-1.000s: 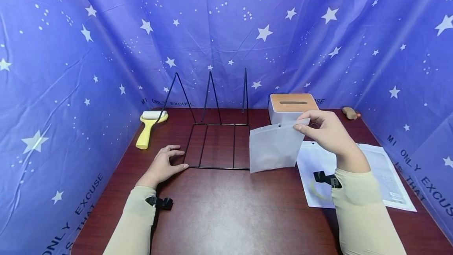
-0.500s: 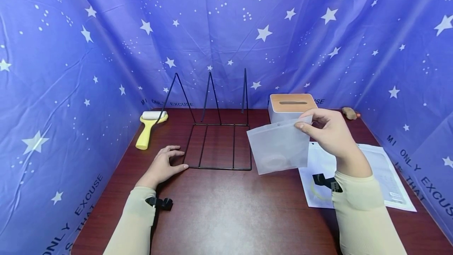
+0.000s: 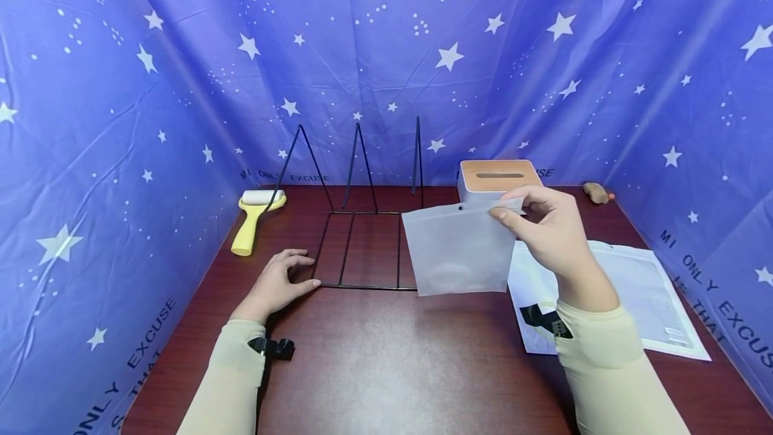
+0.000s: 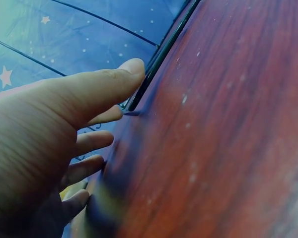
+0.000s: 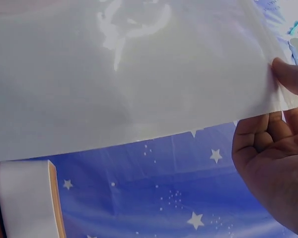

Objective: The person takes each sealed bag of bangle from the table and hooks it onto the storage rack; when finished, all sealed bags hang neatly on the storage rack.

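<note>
My right hand (image 3: 546,233) pinches the top right corner of a frosted white plastic pouch (image 3: 461,254) with a small hang hole. The pouch hangs in the air over the right end of a black wire rack (image 3: 370,287), hiding that end. Three pointed dividers stand up at the rack's back. In the right wrist view, thumb and fingers grip the edge of the pouch (image 5: 139,89). Beside the rack's front left corner rests my left hand (image 3: 284,284), fingers spread and relaxed. Its thumb (image 4: 114,84) lies against the wire in the left wrist view.
A tissue box (image 3: 498,176) with a wooden lid stands at the back right. Larger white pouches (image 3: 640,294) lie flat under my right forearm. A yellow-handled lint roller (image 3: 244,237) is left of the rack. A small brown object (image 3: 596,193) sits at the far right corner.
The pouch swung to the right and tilted, then moved left with my right hand until it overlapped the rack's right end. My left hand has stayed in place.
</note>
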`<state>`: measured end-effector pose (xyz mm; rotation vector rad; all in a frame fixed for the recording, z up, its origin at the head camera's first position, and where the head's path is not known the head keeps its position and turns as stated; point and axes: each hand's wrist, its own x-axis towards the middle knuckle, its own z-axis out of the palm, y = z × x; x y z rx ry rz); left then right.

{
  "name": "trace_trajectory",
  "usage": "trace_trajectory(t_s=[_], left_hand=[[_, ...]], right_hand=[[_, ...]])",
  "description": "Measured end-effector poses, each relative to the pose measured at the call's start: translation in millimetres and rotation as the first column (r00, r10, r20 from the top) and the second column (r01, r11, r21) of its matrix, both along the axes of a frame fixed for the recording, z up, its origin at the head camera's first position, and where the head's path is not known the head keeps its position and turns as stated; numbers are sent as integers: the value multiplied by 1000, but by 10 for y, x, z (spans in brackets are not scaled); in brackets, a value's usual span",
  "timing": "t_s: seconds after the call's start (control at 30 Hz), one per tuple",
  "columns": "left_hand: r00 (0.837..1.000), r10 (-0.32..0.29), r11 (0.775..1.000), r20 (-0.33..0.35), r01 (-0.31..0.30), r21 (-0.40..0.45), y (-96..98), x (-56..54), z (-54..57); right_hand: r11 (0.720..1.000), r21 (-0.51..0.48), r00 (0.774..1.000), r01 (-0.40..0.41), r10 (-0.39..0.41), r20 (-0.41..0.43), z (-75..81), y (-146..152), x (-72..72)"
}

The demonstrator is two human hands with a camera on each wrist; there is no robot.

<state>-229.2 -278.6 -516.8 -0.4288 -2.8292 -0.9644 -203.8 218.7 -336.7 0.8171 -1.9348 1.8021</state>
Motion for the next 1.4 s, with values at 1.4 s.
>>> trace_trajectory(t_s=[1.4], left_hand=[[951,-290,840,-110,308,447,1000,369,502]], right_hand=[[980,-185,998,67,-69,-6,-112,-750,-49]])
